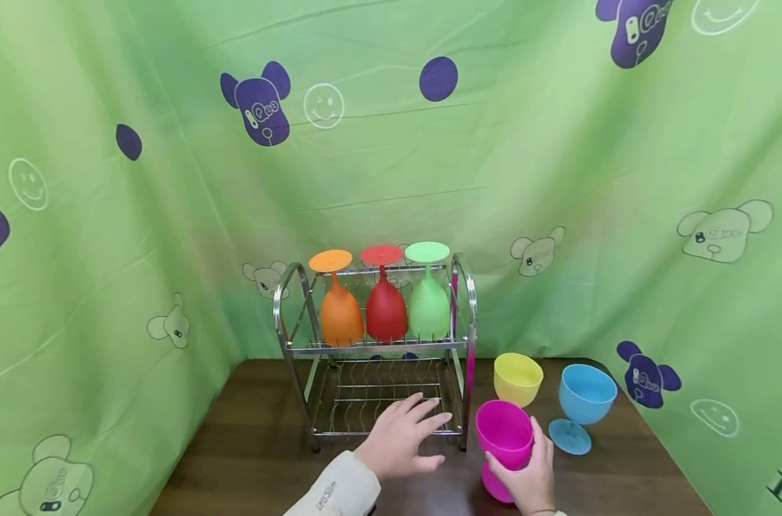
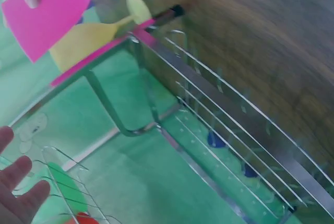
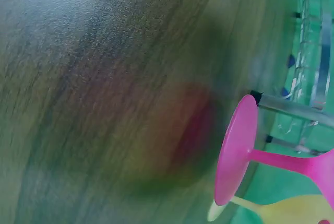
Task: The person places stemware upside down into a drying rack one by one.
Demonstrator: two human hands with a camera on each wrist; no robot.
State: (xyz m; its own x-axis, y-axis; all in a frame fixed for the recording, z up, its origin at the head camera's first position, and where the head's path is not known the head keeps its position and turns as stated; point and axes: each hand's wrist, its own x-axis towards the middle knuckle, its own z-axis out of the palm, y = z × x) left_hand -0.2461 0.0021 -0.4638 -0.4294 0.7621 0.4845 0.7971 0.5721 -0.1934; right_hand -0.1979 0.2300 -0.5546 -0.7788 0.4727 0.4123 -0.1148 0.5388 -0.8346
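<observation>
While the right hand grips the pink cup by its bowl, roughly upright just right of the rack and in front of the yellow cup, the left hand is unoccupied, fingers spread near the rack's lower shelf. Swinging the pink cup backward or outward could topple the yellow cup or blue cup, and a loosened hold might drop it onto the surface.
</observation>
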